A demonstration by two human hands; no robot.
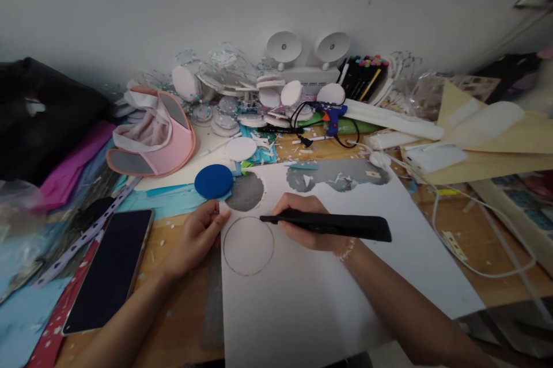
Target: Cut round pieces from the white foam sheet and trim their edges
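Note:
A large white sheet lies on the table with a circle drawn near its left edge. My right hand is closed round a black pen-shaped cutter, whose tip rests at the circle's upper right. My left hand pinches the sheet's upper left corner between thumb and fingers. Just beyond that hand is a blue disc. Round pieces are missing from the sheet's far edge, and a grey mat shows through there.
A dark phone lies at the left, below a pink cap. White discs, scraps and a blue glue gun crowd the back. A white cable loops at the right, near a power bank.

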